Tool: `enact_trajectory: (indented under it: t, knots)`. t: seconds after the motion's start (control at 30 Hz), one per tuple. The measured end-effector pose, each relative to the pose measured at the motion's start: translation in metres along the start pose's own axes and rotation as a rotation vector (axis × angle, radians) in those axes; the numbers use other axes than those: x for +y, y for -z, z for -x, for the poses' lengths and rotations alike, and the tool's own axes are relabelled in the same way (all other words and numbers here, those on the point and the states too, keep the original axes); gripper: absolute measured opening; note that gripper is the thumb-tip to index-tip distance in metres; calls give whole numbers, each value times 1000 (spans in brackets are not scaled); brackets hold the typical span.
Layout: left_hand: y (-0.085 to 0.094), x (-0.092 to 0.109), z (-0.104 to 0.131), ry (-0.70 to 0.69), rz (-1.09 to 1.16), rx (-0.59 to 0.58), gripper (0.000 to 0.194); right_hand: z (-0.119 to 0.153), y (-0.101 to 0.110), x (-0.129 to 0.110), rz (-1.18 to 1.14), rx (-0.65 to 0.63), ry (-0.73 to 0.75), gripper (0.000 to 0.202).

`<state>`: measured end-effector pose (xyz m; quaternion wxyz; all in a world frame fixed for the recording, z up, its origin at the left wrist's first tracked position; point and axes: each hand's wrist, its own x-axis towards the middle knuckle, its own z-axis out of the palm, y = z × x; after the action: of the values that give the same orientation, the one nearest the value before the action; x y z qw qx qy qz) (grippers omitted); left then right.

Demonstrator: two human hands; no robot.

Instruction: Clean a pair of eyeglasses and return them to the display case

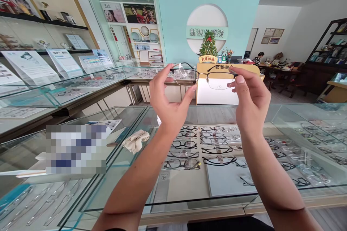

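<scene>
Both my hands hold up a pair of eyeglasses [202,74] above the glass counter, lenses facing away from me. The frame has a dark upper rim, a thin metal bridge and a white tag hanging near its left side. My left hand [170,101] grips the left end, thumb low by the left lens and fingers at the rim. My right hand [252,97] pinches the right end by the hinge between thumb and fingers. Below them, rows of eyeglass frames [184,144] lie inside the display case.
A crumpled beige cloth [136,141] rests on the glass counter [127,173] at left, beside blurred-out papers [78,148]. Another display case [89,83] with standing cards runs along the left. Behind stands a reception desk [217,92] with a plant [208,45]. A person [258,57] sits far right.
</scene>
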<state>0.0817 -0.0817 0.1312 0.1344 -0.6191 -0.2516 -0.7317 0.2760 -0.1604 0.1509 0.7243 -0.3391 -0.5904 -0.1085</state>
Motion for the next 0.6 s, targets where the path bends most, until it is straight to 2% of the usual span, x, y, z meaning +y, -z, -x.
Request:
enact_trajectory:
  t: [0.17, 0.33, 0.6]
  knots:
    - [-1, 1, 0, -36, 9, 24, 69, -2, 0, -3, -55, 16, 4, 35]
    - [0, 1, -1, -26, 9, -11, 72, -3, 1, 3, -97, -20, -17, 37]
    - [0, 1, 0, -3, 44, -30, 75, -5, 2, 9, -257, -39, -155, 33]
